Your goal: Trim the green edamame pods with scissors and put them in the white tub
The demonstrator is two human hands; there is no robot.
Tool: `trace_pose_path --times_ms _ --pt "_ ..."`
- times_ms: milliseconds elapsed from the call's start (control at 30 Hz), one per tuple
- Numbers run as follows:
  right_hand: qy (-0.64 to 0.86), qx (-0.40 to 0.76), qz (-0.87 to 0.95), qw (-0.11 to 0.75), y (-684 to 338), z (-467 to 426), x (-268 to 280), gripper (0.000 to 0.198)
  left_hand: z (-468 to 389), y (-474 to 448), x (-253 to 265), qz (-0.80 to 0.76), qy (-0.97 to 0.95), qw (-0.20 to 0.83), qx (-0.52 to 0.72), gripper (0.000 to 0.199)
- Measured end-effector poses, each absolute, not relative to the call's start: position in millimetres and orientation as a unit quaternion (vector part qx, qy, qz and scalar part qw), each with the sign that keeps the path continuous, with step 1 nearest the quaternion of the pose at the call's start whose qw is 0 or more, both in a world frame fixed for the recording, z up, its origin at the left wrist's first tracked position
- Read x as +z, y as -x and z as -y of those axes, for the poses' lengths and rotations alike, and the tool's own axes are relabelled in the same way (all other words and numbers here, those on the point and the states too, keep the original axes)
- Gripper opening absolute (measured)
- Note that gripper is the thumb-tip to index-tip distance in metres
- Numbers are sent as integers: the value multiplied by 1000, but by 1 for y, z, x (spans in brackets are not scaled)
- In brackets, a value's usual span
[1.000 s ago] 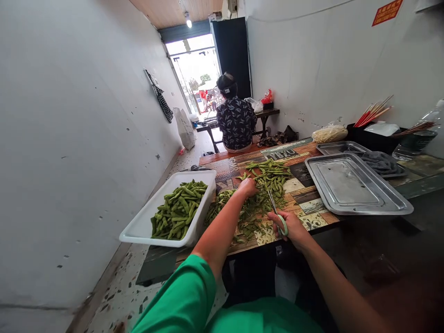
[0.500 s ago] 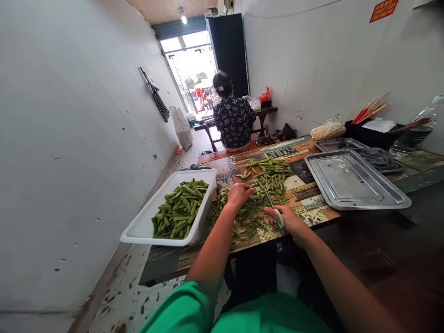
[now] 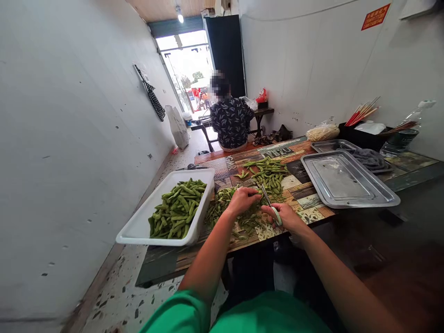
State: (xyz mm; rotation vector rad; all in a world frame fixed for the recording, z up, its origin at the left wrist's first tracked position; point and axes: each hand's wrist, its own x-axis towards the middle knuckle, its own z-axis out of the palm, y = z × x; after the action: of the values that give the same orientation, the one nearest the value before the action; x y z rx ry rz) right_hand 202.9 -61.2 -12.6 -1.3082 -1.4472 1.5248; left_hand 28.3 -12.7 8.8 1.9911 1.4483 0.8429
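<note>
My left hand [image 3: 243, 200] is closed in a pinch over the pods, its fingertips close to the scissor blades. A green soybean pod seems to be between these fingers, mostly hidden by them. My right hand [image 3: 283, 216] grips scissors [image 3: 265, 195] by their pale green handles, with the blades pointing away from me. Under and around both hands lie loose pods and trimmings [image 3: 250, 224]. Farther back on the table is a heap of whole green pods [image 3: 272, 173]. To the left, a white plastic tub [image 3: 138, 231] holds a pile of pods [image 3: 178, 210].
On the right of the patterned table [image 3: 222, 164] sits a metal tray [image 3: 347, 178], with a second tray and a dark cloth [image 3: 367, 161] behind it. Skewers stand in a black box [image 3: 359, 133] beside a plastic bottle [image 3: 405, 134]. A person [image 3: 231, 121] sits beyond the table, back turned.
My left hand has moved slightly right, bringing its fingertips nearer the scissor blades. The scissors have stayed in my right hand. The whole view has shifted a little.
</note>
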Motion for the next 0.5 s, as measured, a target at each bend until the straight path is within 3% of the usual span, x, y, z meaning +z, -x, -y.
trace_pose_path --times_ms 500 --pt "510 543 573 342 -197 59 -23 40 20 -35 17 -552 -743 254 280 26"
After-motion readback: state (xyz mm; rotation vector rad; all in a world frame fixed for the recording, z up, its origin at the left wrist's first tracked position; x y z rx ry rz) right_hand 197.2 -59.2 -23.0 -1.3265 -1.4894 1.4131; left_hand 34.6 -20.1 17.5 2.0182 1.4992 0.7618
